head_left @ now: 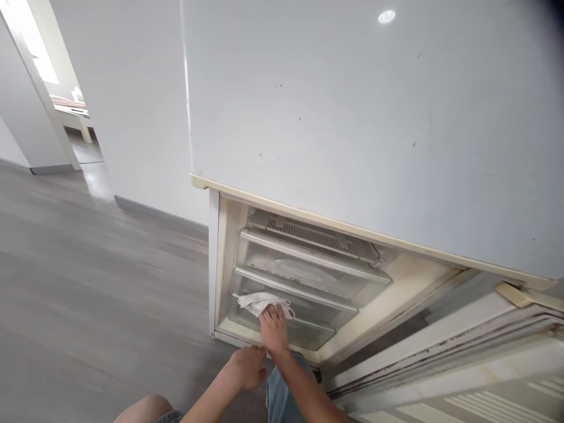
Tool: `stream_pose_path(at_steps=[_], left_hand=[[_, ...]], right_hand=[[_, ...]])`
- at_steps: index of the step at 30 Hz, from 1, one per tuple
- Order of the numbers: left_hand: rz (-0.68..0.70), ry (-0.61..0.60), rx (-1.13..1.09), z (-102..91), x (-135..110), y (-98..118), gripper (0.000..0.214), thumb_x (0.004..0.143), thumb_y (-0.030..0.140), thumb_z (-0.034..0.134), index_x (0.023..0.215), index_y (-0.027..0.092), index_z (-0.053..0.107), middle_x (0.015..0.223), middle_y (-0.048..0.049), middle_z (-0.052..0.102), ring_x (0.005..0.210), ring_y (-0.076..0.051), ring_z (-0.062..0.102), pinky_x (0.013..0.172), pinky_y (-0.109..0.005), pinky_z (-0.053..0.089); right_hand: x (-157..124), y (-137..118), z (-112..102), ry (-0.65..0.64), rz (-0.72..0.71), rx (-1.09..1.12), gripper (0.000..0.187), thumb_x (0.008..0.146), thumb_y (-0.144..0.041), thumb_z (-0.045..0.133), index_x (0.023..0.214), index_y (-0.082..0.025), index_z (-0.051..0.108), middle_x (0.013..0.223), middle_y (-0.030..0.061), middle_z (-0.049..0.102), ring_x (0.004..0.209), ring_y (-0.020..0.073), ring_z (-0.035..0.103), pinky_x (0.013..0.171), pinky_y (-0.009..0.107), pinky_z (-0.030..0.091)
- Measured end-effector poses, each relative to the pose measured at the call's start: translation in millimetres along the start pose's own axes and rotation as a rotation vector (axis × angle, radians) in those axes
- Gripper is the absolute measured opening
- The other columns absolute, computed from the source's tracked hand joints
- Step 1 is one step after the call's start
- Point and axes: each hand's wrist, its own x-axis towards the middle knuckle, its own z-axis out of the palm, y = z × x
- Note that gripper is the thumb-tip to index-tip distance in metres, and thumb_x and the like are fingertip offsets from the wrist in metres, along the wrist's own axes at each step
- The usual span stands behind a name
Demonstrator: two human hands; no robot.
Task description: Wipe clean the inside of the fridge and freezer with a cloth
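Note:
My right hand (274, 326) presses a white cloth (259, 302) against the front of the lower clear drawers inside an open fridge compartment. Its fingers lie bent over the cloth. My left hand (248, 366) is curled closed just outside the bottom edge of the compartment, with nothing visible in it; its palm side is hidden. Above the cloth are another clear drawer (299, 267) and a slotted vent panel (312, 232).
The fridge's wide, pale top (352, 117) spans the upper view. On the right, its open door (440, 358) has dark stains along the seal. Grey wood-look floor (97, 294) spreads left, before a white wall (136, 117) and a doorway. My knees are below.

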Motion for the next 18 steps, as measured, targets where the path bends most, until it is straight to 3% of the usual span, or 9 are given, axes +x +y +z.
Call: stream_pose_path(at_steps=[5, 9, 14, 18], left_hand=[[-0.134, -0.015, 0.065, -5.3, -3, -3, 0.040, 0.088, 0.027, 0.053, 0.122, 0.006, 0.060, 0.124, -0.0246, 0.065, 0.117, -0.035, 0.062, 0.099, -0.052, 0.051], [-0.171, -0.012, 0.073, -8.9, 2, -16, 0.037, 0.092, 0.029, 0.054, 0.122, 0.007, 0.060, 0.125, -0.0200, 0.066, 0.118, -0.029, 0.063, 0.101, -0.050, 0.050], [-0.163, -0.005, 0.061, -7.8, 7, -23, 0.039, 0.091, 0.028, 0.057, 0.123, 0.007, 0.058, 0.126, -0.0209, 0.065, 0.118, -0.030, 0.062, 0.100, -0.050, 0.050], [-0.129, 0.008, 0.033, -4.7, 6, -22, 0.041, 0.090, 0.024, 0.052, 0.127, 0.006, 0.056, 0.126, -0.0228, 0.065, 0.120, -0.031, 0.061, 0.102, -0.050, 0.049]], right_hand=[[48, -37, -4, 0.007, -0.202, 0.016, 0.045, 0.096, -0.018, 0.041, 0.139, -0.015, 0.052, 0.142, 0.0108, 0.053, 0.135, 0.0213, 0.043, 0.118, 0.040, 0.027], [68, -51, -17, 0.029, -0.235, 0.041, 0.044, 0.098, -0.020, 0.038, 0.140, -0.014, 0.050, 0.145, 0.0094, 0.051, 0.136, 0.0194, 0.041, 0.118, 0.038, 0.026], [34, -15, -19, 0.089, -0.211, 0.047, 0.044, 0.095, -0.020, 0.045, 0.139, -0.020, 0.053, 0.136, 0.0070, 0.059, 0.129, 0.0208, 0.048, 0.117, 0.040, 0.026], [-16, 36, -29, 0.166, 0.003, -0.046, 0.036, 0.090, -0.019, 0.054, 0.123, -0.024, 0.067, 0.118, 0.0088, 0.069, 0.119, 0.0260, 0.054, 0.114, 0.046, 0.027]])
